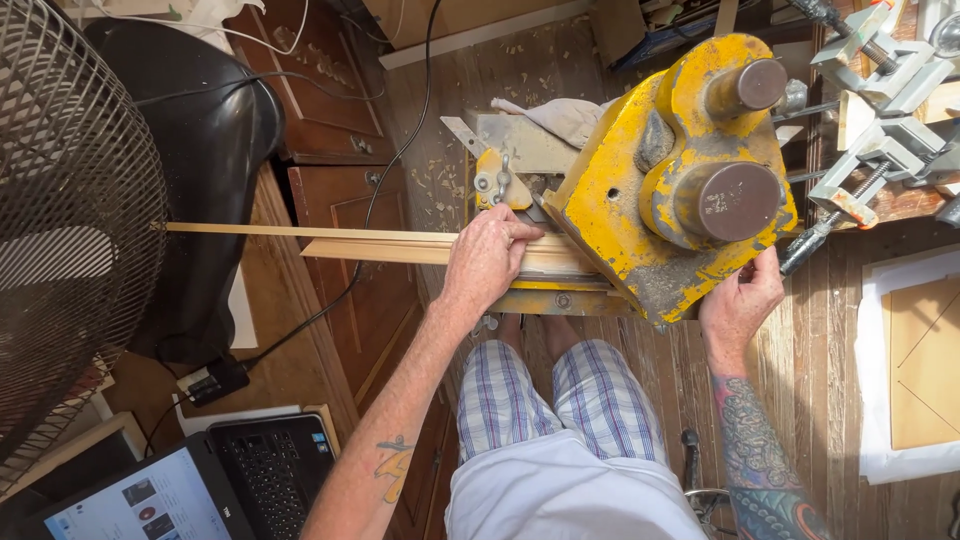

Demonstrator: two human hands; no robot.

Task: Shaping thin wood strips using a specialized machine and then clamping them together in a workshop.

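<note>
At the near edge we look down on our own lap, plaid shorts [555,395] and a white shirt [560,495], with an open laptop [190,485] at the near left beside a black power adapter [215,380] on the wooden floor [820,370].

Just beyond our knees, our left hand [487,255] lies palm down on a long strip of pale wooden moulding [390,247], the fingers [520,232] closed together and pressing flat on its top rather than wrapping round it. The strip runs out leftward from under the hand, well past the wrist, and its right end passes under the hand toward the yellow mitre cutting machine [665,190]; a thinner wooden slat [300,229] lies just beyond it, touching along its far side and reaching further left.

Our right hand [742,295] sits at the machine's near right corner, thumb and fingers curled against the chipped yellow casting; we cannot tell whether they pinch anything. This hand is well apart from the strip, with the machine's body between.

Further off, two brown round caps [730,200] stand atop the machine. At far right grey metal clamps [880,150] hold wooden pieces, and at the left a wire fan guard [70,210] fills the frame beside a black chair [200,130].
</note>
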